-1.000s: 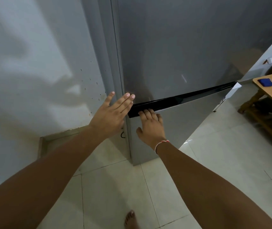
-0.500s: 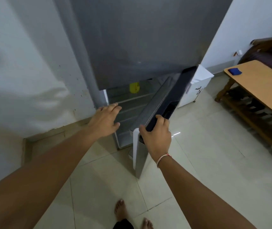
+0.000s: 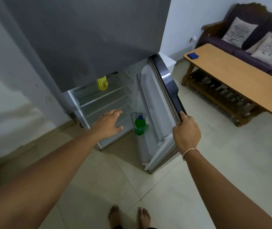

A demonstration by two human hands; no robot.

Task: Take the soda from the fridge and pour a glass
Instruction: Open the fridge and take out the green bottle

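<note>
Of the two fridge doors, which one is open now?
The lower door, swung out to the right with the right hand on its edge and a green bottle in its shelf. The upper door is shut.

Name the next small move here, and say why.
Probably reach the open left hand rightward to the green soda bottle. The right hand holds the lower door open, and the bottle stands upright and untouched in the door shelf.
</note>
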